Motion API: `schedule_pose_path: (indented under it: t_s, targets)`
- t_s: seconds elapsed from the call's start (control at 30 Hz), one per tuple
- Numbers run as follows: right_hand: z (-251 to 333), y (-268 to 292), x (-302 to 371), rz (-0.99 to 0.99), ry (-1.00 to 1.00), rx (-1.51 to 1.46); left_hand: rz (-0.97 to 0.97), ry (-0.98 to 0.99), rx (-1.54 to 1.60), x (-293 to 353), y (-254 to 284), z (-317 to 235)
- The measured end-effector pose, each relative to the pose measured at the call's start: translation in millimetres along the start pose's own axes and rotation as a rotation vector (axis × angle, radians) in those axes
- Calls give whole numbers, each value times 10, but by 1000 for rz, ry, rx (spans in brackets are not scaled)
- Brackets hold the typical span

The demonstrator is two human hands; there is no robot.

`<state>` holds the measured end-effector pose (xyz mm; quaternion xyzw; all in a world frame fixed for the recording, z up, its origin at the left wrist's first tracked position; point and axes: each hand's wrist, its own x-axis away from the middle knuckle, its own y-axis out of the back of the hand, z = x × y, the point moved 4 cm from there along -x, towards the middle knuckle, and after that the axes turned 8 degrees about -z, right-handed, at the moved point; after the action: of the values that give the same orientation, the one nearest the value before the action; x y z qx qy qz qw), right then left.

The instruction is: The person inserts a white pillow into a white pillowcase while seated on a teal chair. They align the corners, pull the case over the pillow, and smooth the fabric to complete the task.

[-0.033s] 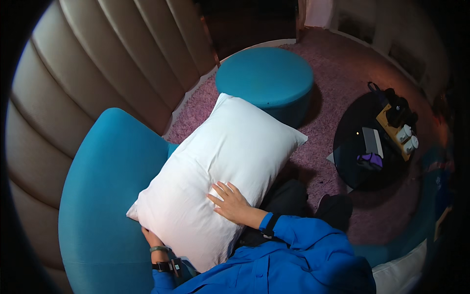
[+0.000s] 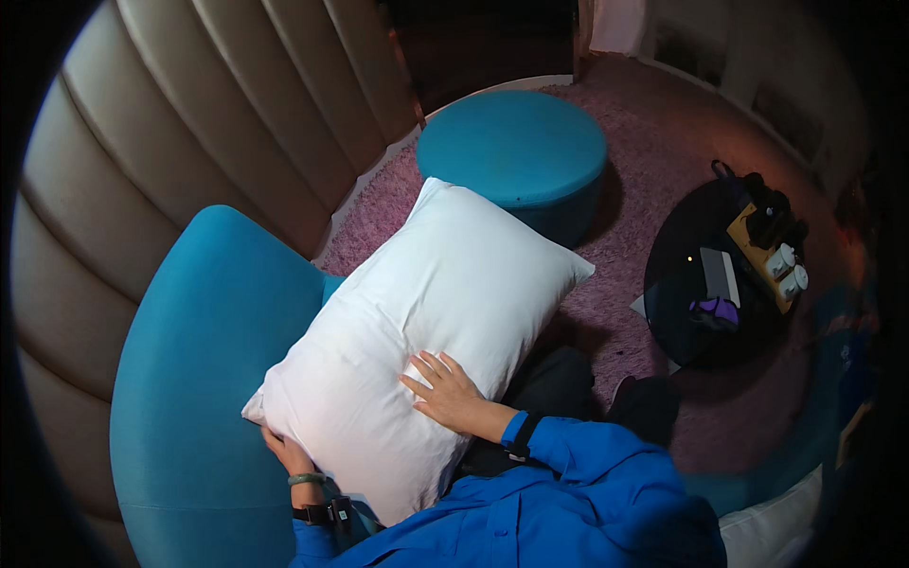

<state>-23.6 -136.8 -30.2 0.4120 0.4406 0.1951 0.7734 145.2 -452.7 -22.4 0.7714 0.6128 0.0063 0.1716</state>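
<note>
A white pillow [image 2: 445,284] lies slanted across my lap and the teal seat, its far corner just in front of a round teal ottoman [image 2: 511,151]. My right hand [image 2: 449,396] rests flat on top of it, fingers spread, pressing a shallow crease into the cloth. At the pillow's near left edge, close to the lower left corner, my left hand [image 2: 289,456] holds the side. The fingertips of that hand are partly tucked out of sight under the edge.
The curved teal seat [image 2: 204,379] runs along my left below a padded brown wall [image 2: 189,123]. To the right, a round black table [image 2: 668,275] carries a wooden tray [image 2: 746,237] with white cups, a grey flat object and a purple item. Purple carpet [image 2: 653,151] covers the floor.
My left hand has slid slightly up and left along the pillow's edge, and the near left corner has shifted a little left. My right hand stays put.
</note>
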Motion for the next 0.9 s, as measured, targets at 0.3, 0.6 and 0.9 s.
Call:
schedule_pose_path:
  t_s: [0.3, 0.6, 0.9]
  targets:
    - [6, 20, -3, 10, 63, -52, 893, -1164, -302, 991, -1950, -1858]
    - [-923, 351, -122, -78, -188, 147, 1326, -1153, -990, 1254, -4240, -1774]
    - [-970, -72, 137, -13, -293, 99, 1389, -1212, -1050, 1253, -4691, -1388]
